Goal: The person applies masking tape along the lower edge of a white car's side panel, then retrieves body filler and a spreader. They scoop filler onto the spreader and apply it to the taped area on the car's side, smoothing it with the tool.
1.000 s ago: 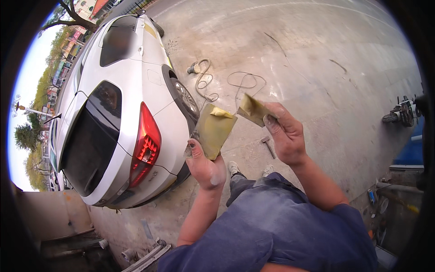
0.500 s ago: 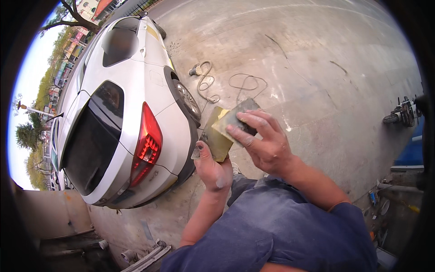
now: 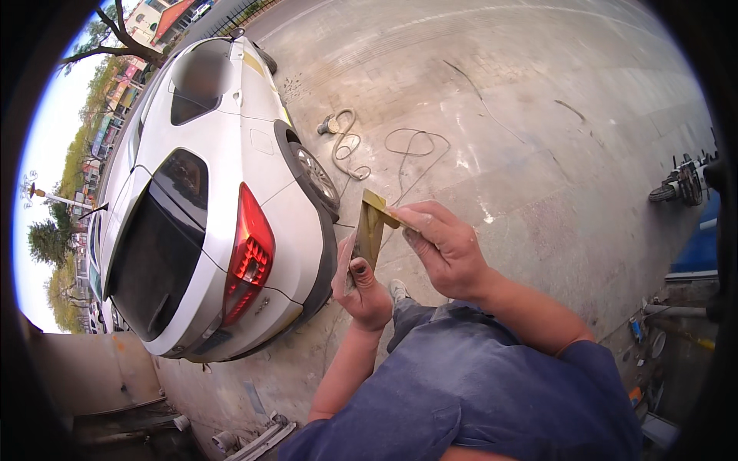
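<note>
My left hand point(image 3: 364, 298) is closed on a putty board point(image 3: 370, 240), a flat yellowish plate with grey smears, held up in front of my body and tilted nearly on edge. My right hand point(image 3: 452, 252) pinches a putty spreader point(image 3: 386, 215), a thin yellow-green blade seen almost edge-on. Its far corner meets the upper end of the board, and together they form a narrow angle. Pale dust coats my right fingers. How much putty lies between the two pieces is hidden at this angle.
A white car point(image 3: 270, 219) with a red tail light point(image 3: 250, 257) stands at my left. A sander-like tool point(image 3: 329, 124) with a coiled hose point(image 3: 344, 150) lies on the concrete floor beyond its rear wheel. At far right is a small wheeled vehicle point(image 3: 683, 183).
The spreader has turned from lying broad across the board to nearly edge-on and come down. The board has also tilted so its face shows less. Both hands keep their holds.
</note>
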`<control>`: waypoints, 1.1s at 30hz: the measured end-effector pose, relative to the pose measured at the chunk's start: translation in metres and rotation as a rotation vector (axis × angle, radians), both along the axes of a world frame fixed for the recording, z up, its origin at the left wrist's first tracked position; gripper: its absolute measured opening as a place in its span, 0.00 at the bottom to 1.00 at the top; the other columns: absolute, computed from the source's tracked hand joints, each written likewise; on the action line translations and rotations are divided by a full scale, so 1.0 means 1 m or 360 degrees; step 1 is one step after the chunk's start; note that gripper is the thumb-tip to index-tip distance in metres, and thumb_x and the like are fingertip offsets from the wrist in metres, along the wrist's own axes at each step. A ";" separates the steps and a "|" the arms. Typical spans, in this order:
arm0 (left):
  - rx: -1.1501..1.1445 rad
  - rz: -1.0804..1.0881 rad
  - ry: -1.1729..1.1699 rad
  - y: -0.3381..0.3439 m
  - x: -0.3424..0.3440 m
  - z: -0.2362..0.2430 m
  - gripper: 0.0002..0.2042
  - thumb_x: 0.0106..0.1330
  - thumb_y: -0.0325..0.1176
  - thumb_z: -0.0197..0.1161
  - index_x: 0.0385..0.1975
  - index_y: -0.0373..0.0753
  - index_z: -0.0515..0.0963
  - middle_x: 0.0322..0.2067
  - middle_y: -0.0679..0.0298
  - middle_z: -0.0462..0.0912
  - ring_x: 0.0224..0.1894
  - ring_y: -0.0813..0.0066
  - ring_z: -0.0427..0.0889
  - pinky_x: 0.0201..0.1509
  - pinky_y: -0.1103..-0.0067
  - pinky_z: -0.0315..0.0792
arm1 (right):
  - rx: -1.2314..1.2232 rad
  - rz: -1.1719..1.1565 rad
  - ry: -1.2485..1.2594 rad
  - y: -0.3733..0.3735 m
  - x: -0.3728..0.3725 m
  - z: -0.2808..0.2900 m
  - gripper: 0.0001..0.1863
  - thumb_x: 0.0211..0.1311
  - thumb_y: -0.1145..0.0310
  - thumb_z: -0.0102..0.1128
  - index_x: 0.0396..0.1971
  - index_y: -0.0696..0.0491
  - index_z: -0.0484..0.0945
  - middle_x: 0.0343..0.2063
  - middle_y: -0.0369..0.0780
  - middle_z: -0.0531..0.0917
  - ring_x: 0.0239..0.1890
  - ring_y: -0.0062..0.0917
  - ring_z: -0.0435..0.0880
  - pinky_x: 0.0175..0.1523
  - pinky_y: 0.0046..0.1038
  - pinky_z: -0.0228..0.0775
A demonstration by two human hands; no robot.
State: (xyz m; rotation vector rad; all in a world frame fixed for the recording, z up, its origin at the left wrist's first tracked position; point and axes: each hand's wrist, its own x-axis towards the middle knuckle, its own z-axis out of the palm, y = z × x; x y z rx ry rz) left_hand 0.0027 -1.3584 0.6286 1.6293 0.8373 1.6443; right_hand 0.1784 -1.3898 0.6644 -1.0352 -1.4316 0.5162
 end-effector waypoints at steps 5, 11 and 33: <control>-0.0248 0.0051 -0.0152 0.008 -0.005 0.007 0.23 0.89 0.41 0.55 0.61 0.22 0.79 0.52 0.54 0.86 0.55 0.69 0.84 0.63 0.74 0.75 | 0.0088 0.0215 -0.0483 -0.007 -0.001 -0.012 0.23 0.67 0.82 0.67 0.62 0.54 0.87 0.53 0.45 0.89 0.53 0.42 0.88 0.57 0.36 0.83; -0.0695 -0.0153 -0.0643 0.008 -0.006 0.020 0.29 0.88 0.53 0.53 0.66 0.28 0.76 0.62 0.55 0.84 0.65 0.64 0.84 0.71 0.68 0.74 | -0.0006 0.0048 0.0427 0.007 0.029 0.001 0.17 0.82 0.79 0.58 0.65 0.61 0.82 0.54 0.44 0.88 0.59 0.25 0.85 0.63 0.27 0.78; -0.0767 -0.0197 -0.0771 0.017 -0.009 0.022 0.28 0.88 0.49 0.54 0.62 0.22 0.76 0.62 0.49 0.83 0.61 0.58 0.86 0.68 0.64 0.78 | 0.0057 0.0043 -0.0485 -0.004 -0.003 -0.003 0.25 0.65 0.82 0.68 0.61 0.48 0.89 0.55 0.43 0.88 0.56 0.38 0.88 0.59 0.35 0.84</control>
